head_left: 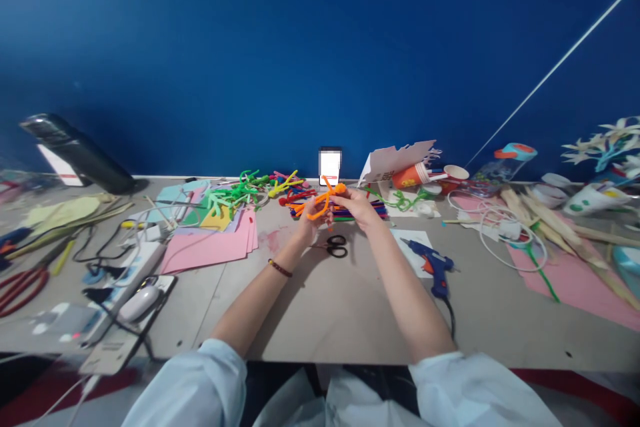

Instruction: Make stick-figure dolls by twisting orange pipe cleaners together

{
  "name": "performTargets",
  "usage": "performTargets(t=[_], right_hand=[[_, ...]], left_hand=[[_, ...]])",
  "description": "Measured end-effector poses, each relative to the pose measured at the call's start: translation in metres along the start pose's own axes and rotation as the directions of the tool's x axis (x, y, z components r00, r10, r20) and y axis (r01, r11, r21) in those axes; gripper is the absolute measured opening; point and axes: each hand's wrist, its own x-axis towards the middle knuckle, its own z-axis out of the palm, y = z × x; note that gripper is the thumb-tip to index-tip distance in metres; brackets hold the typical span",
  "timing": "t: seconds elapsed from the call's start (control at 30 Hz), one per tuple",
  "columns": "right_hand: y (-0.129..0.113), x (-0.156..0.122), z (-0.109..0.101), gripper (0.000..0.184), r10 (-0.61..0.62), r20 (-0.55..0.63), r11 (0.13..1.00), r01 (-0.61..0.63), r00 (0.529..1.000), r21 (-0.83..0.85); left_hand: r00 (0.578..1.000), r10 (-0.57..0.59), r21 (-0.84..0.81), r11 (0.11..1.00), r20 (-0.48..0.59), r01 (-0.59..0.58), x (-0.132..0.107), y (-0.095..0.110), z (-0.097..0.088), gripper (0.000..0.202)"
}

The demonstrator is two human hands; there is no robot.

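Observation:
Both hands hold up an orange pipe cleaner figure (327, 200) with a round knob at its upper right and thin bent limbs. My left hand (309, 223) pinches its lower left part. With bent fingers, my right hand (357, 205) grips it near the knob; the fingertips are partly hidden. Behind the hands lies a bundle of coloured pipe cleaners (377, 211), red, purple and green among them. Black-handled scissors (337, 247) rest on the table just below the hands. A pile of green pipe cleaner figures (235, 197) is to the left.
A phone (330, 165) leans on the blue wall. Pink paper sheets (215, 243), a power strip (123, 283) and a mouse (140, 302) are left. To the right are a blue glue gun (436, 265), an orange paper cup (409, 177) and a white cable (484, 240).

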Motion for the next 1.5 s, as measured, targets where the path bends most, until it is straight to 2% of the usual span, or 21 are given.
performTargets(t=[0.13,0.23,0.33,0.47,0.6,0.7,0.83,0.93,1.17,1.37,1.5], right_hand=[[0.0,-0.002,0.001,0.027,-0.027,0.038,0.997,0.03,0.999,-0.068],[0.0,-0.003,0.0,0.028,-0.048,0.042,0.993,0.052,0.998,-0.104],[-0.001,-0.003,-0.005,0.027,-0.078,0.054,0.986,0.085,0.996,-0.147],[-0.002,-0.002,-0.011,0.027,-0.071,0.101,0.975,0.09,0.992,-0.203],[-0.004,-0.004,-0.013,0.031,-0.083,0.127,0.958,0.114,0.988,-0.262],[-0.007,-0.006,-0.014,0.039,-0.066,0.11,0.958,0.094,0.992,-0.27],[-0.008,-0.006,-0.015,0.032,-0.076,0.109,0.95,0.105,0.991,-0.293],[-0.008,-0.006,-0.015,0.029,-0.057,0.128,0.959,0.09,0.99,-0.269],[-0.002,-0.001,-0.016,0.028,-0.043,0.064,0.97,0.057,0.997,-0.235],[0.01,0.007,-0.02,0.021,-0.158,0.028,0.911,0.156,0.987,-0.382],[0.011,0.006,-0.01,0.028,-0.112,-0.006,0.962,0.107,0.994,-0.253]], left_hand=[[0.991,0.003,0.053,0.999,-0.132,0.004,0.002,0.0,0.002,0.037],[0.984,-0.023,0.074,0.997,-0.177,0.036,0.003,0.001,0.0,0.037],[0.99,-0.031,0.07,0.997,-0.136,0.04,0.002,0.003,-0.001,0.033],[0.997,0.032,0.144,0.989,-0.064,-0.023,0.002,0.006,0.001,0.029],[0.992,0.075,0.169,0.984,-0.105,-0.056,0.003,0.006,0.004,0.029],[0.991,0.086,0.156,0.985,-0.098,-0.07,0.003,0.007,0.005,0.029],[0.993,0.075,0.184,0.981,-0.087,-0.058,0.001,0.01,0.008,0.031],[0.99,0.076,0.2,0.978,-0.119,-0.051,0.0,0.011,0.01,0.032],[0.989,0.091,0.236,0.97,-0.119,-0.06,0.0,0.007,0.009,0.028],[0.976,0.129,0.291,0.954,-0.176,-0.074,0.0,0.005,0.01,0.03],[0.973,0.162,0.295,0.949,-0.163,-0.109,-0.001,0.006,0.013,0.03]])
